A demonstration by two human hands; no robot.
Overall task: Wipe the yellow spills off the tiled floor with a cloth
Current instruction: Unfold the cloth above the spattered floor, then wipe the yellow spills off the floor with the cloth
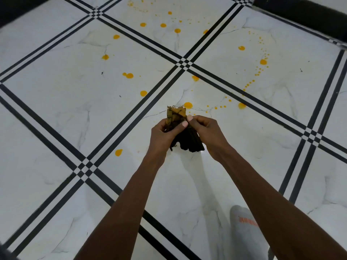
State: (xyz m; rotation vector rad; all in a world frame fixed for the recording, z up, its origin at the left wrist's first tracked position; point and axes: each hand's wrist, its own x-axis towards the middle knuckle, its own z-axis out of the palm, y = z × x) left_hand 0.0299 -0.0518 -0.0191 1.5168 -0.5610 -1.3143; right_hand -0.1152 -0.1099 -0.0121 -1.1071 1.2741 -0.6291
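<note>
The tiled floor (56, 102) fills the frame, white marbled squares crossed by paired black bands that meet in small checkered knots. Going from the left: a lone yellow drop (118, 152) sits at lower left of centre, near one of those knots, and further up the left half lie more drops — one at (105, 57), a double blob (128, 75) and a round one (143, 93).

At the centre of the frame the left hand (165, 130) closes its grip around the upper part of the cloth (189, 137), thumb pressed across the front of it. The cloth is dark, bunched into a wad, and its top end (176, 113) is stained yellow and frayed (it pokes up above the fingers). It is held between the hands, apart from the tiles. Touching it from the other side, the right hand (206, 128) pinches the same wad, fingers curled in, fingertips meeting the left thumb.

Just above the cloth lies a larger yellow spill (188, 105), with a dotted trail of small specks running right to another blob (241, 105). Upper centre and upper right carry many more splashes — a curved line of dots (261, 68) among them. At lower right, a foot in a grey sock (242, 222) with orange lettering stands on the floor.
</note>
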